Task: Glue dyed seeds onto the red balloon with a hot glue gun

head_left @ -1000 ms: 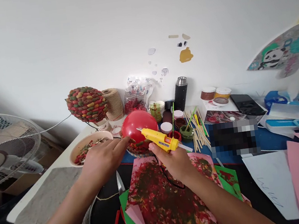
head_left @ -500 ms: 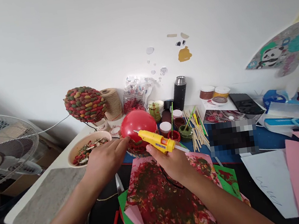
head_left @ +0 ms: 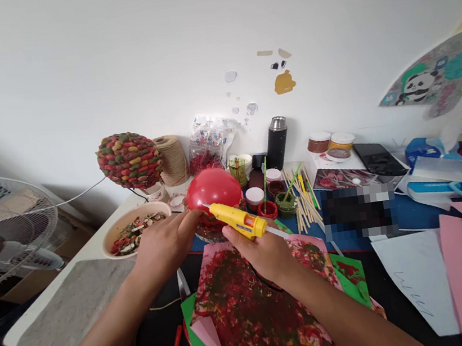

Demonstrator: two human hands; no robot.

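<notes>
One paint-smeared pink sheet [head_left: 272,326] lies nearest, below the right hand [head_left: 264,251], probably as a protective layer. That hand is wrapped round a yellow glue gun [head_left: 237,220], nozzle angled away, likely keeping fingers off the tip. The left hand [head_left: 161,243], fingers extended, meets the left side of the red balloon [head_left: 213,186], just beyond both hands; whether it pinches anything I cannot tell. Left of it, a bowl [head_left: 114,225] of coloured pieces [head_left: 129,240] sits, presumably for easy reach.

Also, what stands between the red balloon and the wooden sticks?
In the head view, several small jars, one holding green paint, stand between the red balloon and the wooden sticks.
</notes>
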